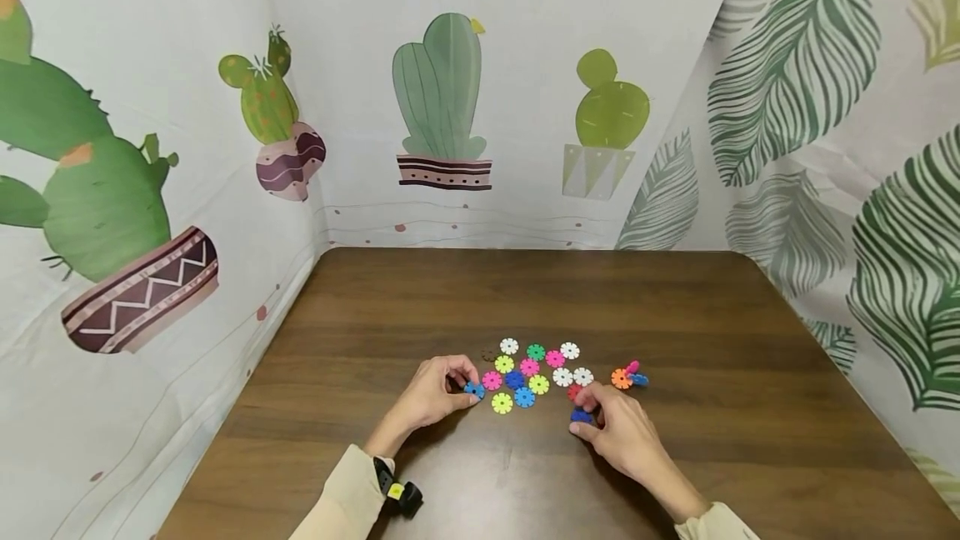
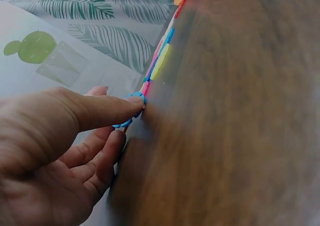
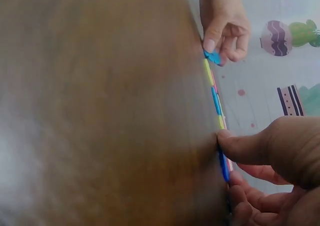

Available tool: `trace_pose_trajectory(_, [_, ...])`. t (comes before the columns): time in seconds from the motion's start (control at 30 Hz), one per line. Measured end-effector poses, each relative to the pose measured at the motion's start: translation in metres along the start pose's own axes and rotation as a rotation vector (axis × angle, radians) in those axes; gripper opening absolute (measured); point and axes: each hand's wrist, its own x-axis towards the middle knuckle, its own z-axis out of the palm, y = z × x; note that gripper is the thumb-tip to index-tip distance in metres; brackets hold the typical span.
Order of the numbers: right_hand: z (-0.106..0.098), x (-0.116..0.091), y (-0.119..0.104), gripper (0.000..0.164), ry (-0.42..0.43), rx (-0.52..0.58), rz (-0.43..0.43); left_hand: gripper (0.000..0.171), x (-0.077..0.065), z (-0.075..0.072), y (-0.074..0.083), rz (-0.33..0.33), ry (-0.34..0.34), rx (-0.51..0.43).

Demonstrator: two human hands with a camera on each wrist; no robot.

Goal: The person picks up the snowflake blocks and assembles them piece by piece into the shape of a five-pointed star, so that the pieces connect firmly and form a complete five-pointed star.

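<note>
Between thumb and fingertips, my left hand pinches a light blue notched plastic disc at the left end of a group of such discs. In the left wrist view that disc is tilted up, partly hidden by the thumb. My right hand grips a dark blue disc by its edges; in the right wrist view it lies flat, with the thumb at one side. A red disc shows just beyond the right fingertips, partly covered by them.
Several pink, yellow, white, green and blue discs lie flat between the hands, among them a yellow disc and a blue disc. Right of them sits an orange disc joined with pink and blue ones. Printed cloth stands behind the brown table.
</note>
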Motion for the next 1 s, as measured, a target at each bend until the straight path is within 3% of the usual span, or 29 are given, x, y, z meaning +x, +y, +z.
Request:
trace_pose_trajectory(0.1, [-0.001,0.001,-0.002,0.028,-0.014,-0.011,-0.023,0.021,-0.001,-0.001,0.001,-0.005,0.003,-0.025])
trace_pose_trajectory(0.27, [-0.007,0.002,0.0,0.025,-0.039,0.074,-0.022,0.024,0.001,0.0,0.001,-0.027,0.023,-0.115])
trace_pose_trajectory(0.47, [-0.019,0.006,0.001,0.016,0.048,0.163,-0.014,0.03,0.002,-0.008,0.01,-0.063,0.082,-0.245])
trace_pose_trajectory(0.73, [-0.047,0.014,-0.012,0.014,0.237,0.271,-0.123,0.024,0.0,-0.023,0.041,-0.011,0.164,-0.308])
trace_pose_trajectory(1.0, [-0.064,0.017,-0.034,0.018,0.241,0.416,-0.184,0.022,-0.001,-0.023,0.082,-0.014,0.131,-0.467])
